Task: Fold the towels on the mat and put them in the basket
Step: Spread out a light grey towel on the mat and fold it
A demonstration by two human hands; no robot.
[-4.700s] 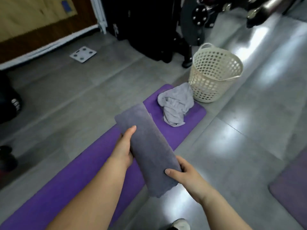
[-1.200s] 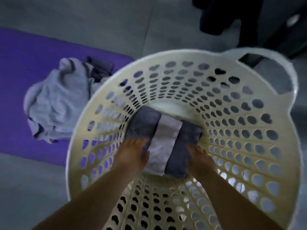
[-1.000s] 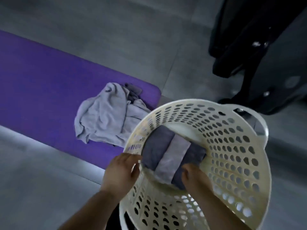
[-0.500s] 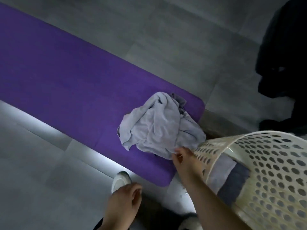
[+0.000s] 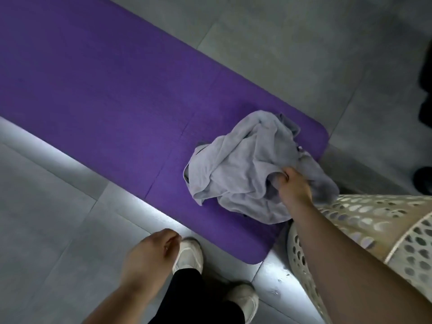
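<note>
My right hand fingers pinch a fold of the crumpled grey towel, heaped on the purple mat's right end beside the basket. It looks soft, light, floppy; corners would suit better. My left hand hangs loosely curled, empty.

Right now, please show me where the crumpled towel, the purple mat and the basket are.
crumpled towel (image 5: 236, 169), head view, on its pale grey middle folds.
purple mat (image 5: 112, 90), head view, on its bare surface.
basket (image 5: 364, 216), head view, on its perforated wall.
</note>
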